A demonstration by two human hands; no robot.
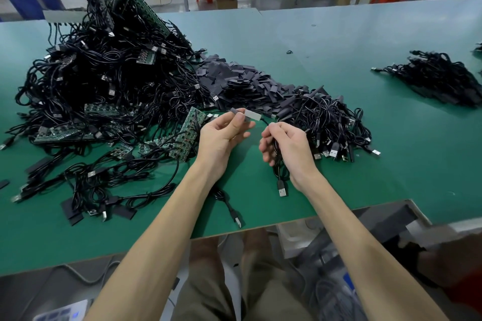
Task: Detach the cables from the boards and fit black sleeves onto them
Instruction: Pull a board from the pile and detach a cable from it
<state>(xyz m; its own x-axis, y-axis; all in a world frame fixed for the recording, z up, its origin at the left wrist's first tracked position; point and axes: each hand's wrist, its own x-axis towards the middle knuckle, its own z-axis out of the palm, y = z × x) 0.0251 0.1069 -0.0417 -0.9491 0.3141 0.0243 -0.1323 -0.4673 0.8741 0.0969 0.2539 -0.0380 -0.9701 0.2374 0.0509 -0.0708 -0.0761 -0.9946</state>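
Observation:
My left hand (224, 133) pinches a small flat grey-looking sleeve (251, 115) at its fingertips, above the green table. My right hand (285, 142) grips a thin black cable (279, 164) that runs up to the sleeve and hangs down to a USB plug (282, 187) near my wrist. A big tangle of black cables with green boards (187, 128) lies to the left. Loose black sleeves (242, 81) are heaped behind my hands.
A bundle of cables (331, 122) lies right of my hands, and another pile (438, 78) sits at the far right. The table's front edge (287, 221) is close to my body. Stools, boxes and benches stand beyond the table.

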